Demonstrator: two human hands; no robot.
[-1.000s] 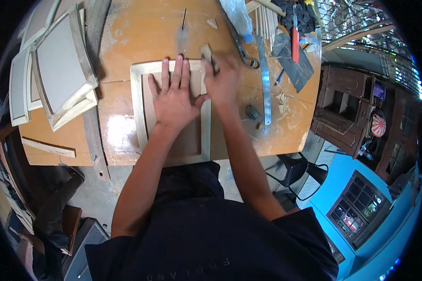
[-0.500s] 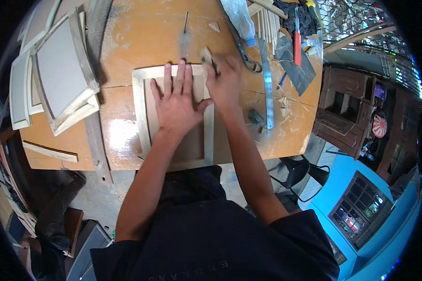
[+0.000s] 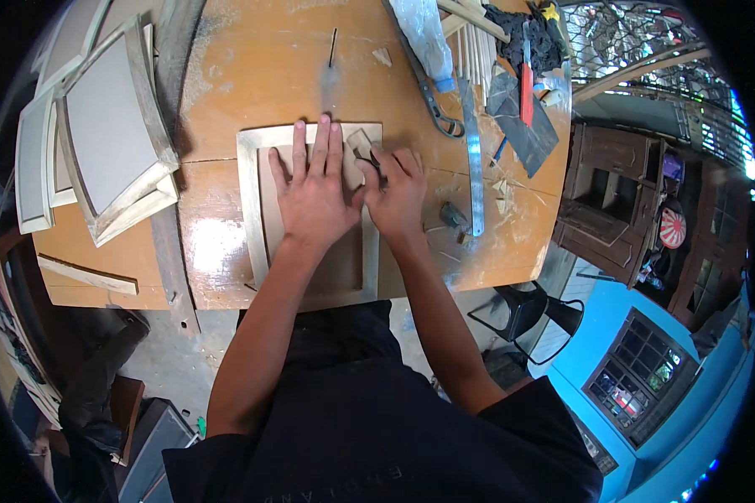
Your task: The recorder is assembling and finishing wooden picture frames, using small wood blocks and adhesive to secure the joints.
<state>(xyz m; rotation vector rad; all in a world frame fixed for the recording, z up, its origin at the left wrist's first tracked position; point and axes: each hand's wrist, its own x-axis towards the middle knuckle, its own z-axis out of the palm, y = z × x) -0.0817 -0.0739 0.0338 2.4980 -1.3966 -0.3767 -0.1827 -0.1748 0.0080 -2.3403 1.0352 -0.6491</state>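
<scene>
A pale wooden frame [image 3: 250, 193] with a tan recessed panel lies on the table in front of me. My left hand [image 3: 312, 189] rests flat on it, fingers spread, the longest fingertips reaching over the far rail. At the frame's right side, my right hand [image 3: 394, 186] is closed around a small tan piece [image 3: 357, 142] that looks like folded sandpaper. Its far end shows beyond my fingers near the far right corner; the rest is hidden in my grip. My two thumbs are close together over the right rail.
Several finished frames [image 3: 113, 117] are stacked at the left. A wood strip [image 3: 88, 274] lies near the front left edge. On the right are a handsaw [image 3: 445, 126], a steel ruler [image 3: 476, 180], a red-handled tool [image 3: 527, 96], a dark sheet [image 3: 528, 134] and thin wood sticks [image 3: 474, 59].
My right hand has come down toward me and tilted over the right rail, bringing the tan piece inside the far right corner. My left hand stays on the frame.
</scene>
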